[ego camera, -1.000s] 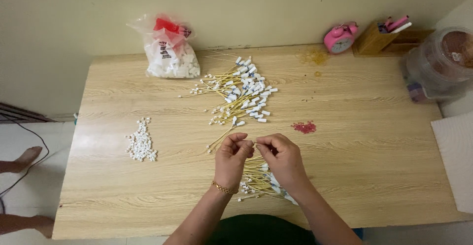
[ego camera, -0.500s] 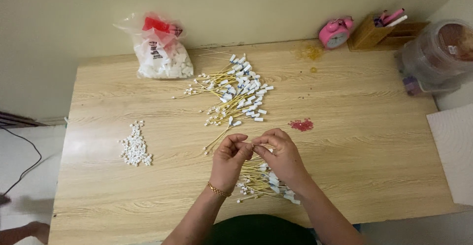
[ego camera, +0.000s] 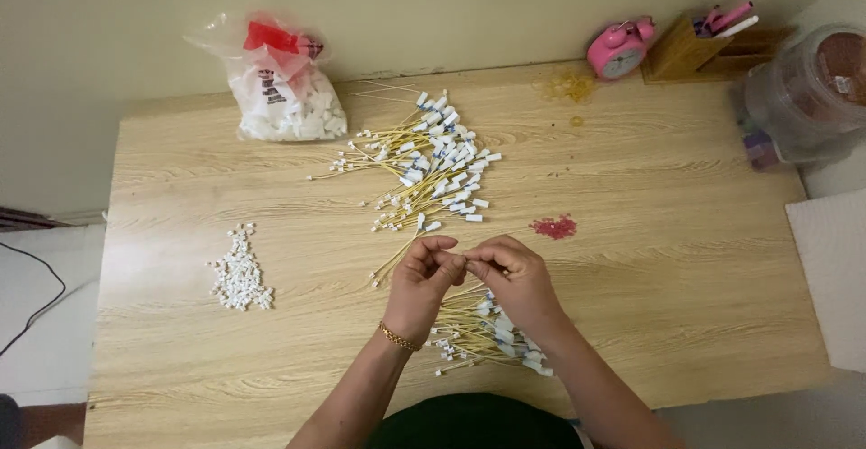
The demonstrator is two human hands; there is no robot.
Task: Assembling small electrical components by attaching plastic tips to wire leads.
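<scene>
Left hand (ego camera: 422,279) and right hand (ego camera: 514,277) meet fingertip to fingertip, pinching one yellow wire (ego camera: 397,262) above the near-edge wire bundle (ego camera: 483,333) on the wooden table (ego camera: 686,277); larger wire pile (ego camera: 431,162) mid-table.

Both forearms rise from the near edge of the wooden table (ego camera: 704,305) and angle inward, so the two hands meet over its near middle part. The left hand (ego camera: 422,279) is curled with its back to the camera, a thin gold bracelet (ego camera: 398,337) round the wrist, and its thumb and forefinger are pinched together at the tips. The right hand (ego camera: 514,275) lies just beside it, knuckles up and fingers bent, its fingertips pressed against those of the left hand; whether anything sits in the pinch cannot be made out.
</scene>
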